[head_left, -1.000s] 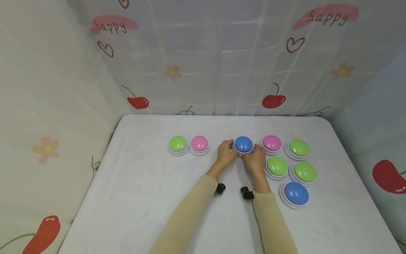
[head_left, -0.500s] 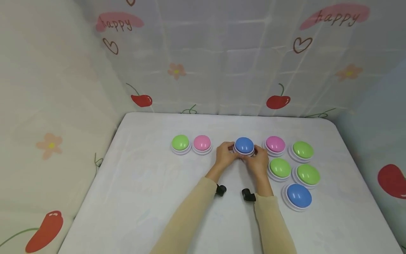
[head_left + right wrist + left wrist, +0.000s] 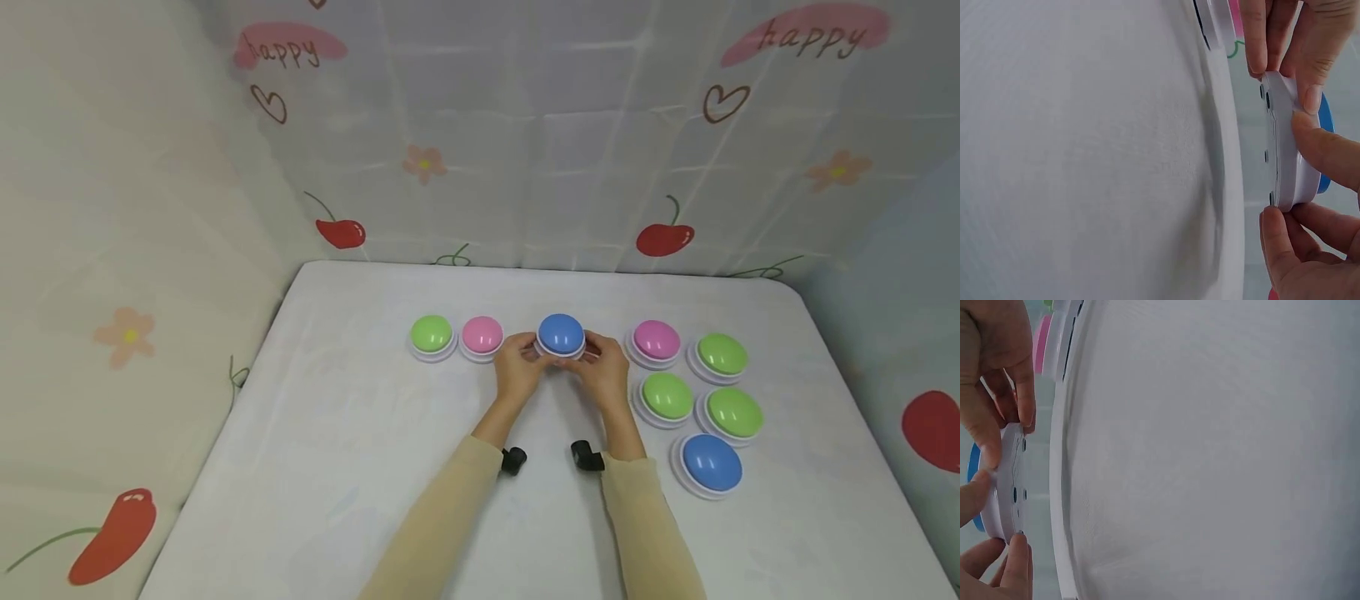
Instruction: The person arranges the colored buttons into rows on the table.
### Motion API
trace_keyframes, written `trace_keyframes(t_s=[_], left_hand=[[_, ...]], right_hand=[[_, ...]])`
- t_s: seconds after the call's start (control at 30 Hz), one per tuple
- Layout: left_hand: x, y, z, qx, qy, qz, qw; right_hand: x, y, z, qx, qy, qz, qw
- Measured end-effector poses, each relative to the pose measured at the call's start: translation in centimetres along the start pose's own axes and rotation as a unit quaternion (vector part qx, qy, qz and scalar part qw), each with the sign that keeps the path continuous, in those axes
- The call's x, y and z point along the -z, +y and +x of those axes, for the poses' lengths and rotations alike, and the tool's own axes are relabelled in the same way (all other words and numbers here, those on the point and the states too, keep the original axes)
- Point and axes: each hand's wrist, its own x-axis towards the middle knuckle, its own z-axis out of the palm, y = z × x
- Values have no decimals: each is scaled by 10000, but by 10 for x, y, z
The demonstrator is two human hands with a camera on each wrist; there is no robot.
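A blue dome push button [image 3: 561, 333] with a white round base is held between both hands. My left hand [image 3: 517, 367] grips its left side, and my right hand [image 3: 603, 367] grips the right side. Both thumbs press the near side of the base while the fingers reach under the rim. The wrist views show the white base [image 3: 1007, 487] edge-on and tilted, its underside with small dark holes raised off the table. Close beyond the left hand stands a pink button [image 3: 482, 334].
A green button [image 3: 431, 333] sits left of the pink one. On the right are another pink button [image 3: 657, 340], several green buttons [image 3: 667, 396] and a second blue button [image 3: 712, 462]. A white cloth covers the table [image 3: 360, 417]; a printed curtain [image 3: 525, 167] hangs behind it.
Both hands have carried the blue button leftward, closer to the left pink button, and tilted it up off the table. The head view has shifted slightly; the other buttons stay put.
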Motion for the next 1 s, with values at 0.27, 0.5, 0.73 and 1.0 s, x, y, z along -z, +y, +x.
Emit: trace_keyframes(t_s=[0.27, 0.5, 0.73, 1.0], left_hand=[[7, -2, -5, 178, 468, -60, 9987], [12, -4, -9, 431, 632, 353, 9964], [14, -6, -10, 637, 613, 318, 9956], [13, -7, -11, 723, 591, 150, 9955]], right_hand=[[-14, 0, 8, 47, -282, -165, 9995], [-22, 2, 13, 202, -524, -287, 9980], [-26, 1, 18, 284, -700, -327, 9966], [-28, 3, 21, 258, -761, -449, 9958]])
